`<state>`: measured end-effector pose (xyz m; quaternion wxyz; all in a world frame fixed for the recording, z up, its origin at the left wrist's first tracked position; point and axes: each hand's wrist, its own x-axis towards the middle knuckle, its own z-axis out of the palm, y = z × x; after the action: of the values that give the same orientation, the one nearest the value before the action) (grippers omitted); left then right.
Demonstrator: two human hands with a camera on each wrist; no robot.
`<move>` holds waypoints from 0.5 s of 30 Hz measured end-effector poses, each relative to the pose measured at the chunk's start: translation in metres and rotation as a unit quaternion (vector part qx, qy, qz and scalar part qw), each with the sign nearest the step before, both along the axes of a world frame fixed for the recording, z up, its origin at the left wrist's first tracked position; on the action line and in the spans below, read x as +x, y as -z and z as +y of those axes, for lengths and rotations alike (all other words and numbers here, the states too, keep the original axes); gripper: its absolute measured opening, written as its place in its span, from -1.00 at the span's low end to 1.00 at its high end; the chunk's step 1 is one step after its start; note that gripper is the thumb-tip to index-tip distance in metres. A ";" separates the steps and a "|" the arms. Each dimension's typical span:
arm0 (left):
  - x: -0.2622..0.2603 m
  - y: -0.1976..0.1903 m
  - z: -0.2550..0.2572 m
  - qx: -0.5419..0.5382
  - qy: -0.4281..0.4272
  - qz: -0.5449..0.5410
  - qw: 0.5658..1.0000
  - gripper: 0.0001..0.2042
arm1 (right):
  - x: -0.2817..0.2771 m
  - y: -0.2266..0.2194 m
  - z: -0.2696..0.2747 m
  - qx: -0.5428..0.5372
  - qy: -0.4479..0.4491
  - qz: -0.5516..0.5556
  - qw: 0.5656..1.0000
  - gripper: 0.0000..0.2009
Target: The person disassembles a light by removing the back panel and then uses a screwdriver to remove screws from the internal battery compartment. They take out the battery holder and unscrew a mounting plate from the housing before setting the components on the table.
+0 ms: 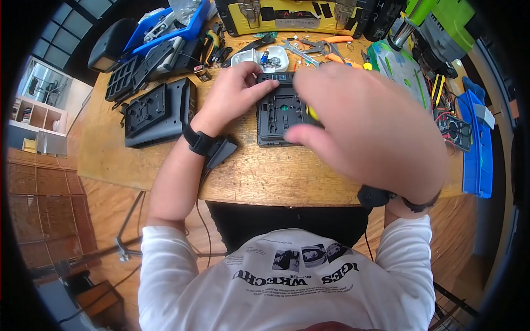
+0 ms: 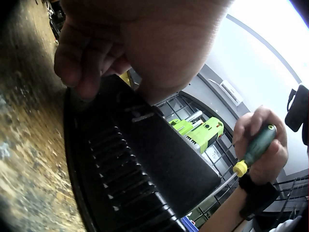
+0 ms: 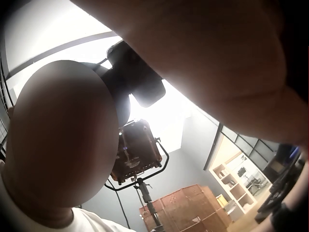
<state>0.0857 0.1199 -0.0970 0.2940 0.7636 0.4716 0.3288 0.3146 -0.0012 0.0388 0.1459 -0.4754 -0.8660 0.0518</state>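
1. Wooden table (image 1: pixel 248 179), its top scuffed and dark-spotted;
2. left side: a black housing (image 1: pixel 181 107);
3. middle: a black device (image 1: pixel 268 135), ribbed along its side; behind it, a white tray (image 1: pixel 241 57) of small parts;
4. back: orange-handled pliers (image 1: pixel 317 48); a yellow-and-black case (image 1: pixel 295 23);
5. right: a multimeter (image 1: pixel 457 132).

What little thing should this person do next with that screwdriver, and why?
Probably a small twist of the green-handled, yellow-collared screwdriver: the right hand grips it, its shaft slants toward the black plastic housing, and the left hand steadies that. The tip is hidden, though.
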 end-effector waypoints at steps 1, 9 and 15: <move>0.000 -0.001 0.000 0.001 -0.001 -0.001 1.000 -0.53 | 0.000 0.000 0.000 -0.001 0.004 -0.001 1.000 -0.83; 0.000 0.001 0.001 0.011 0.000 0.010 1.000 -0.53 | 0.011 0.022 0.003 0.110 -0.059 0.067 0.990 -0.84; 0.000 -0.001 0.000 -0.022 -0.001 0.003 1.000 -0.54 | 0.015 0.015 0.012 0.117 -0.088 -0.021 0.989 -0.77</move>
<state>0.0856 0.1199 -0.0961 0.3090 0.7576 0.4799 0.3167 0.3291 0.0109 0.0234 0.1775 -0.3778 -0.9075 -0.0469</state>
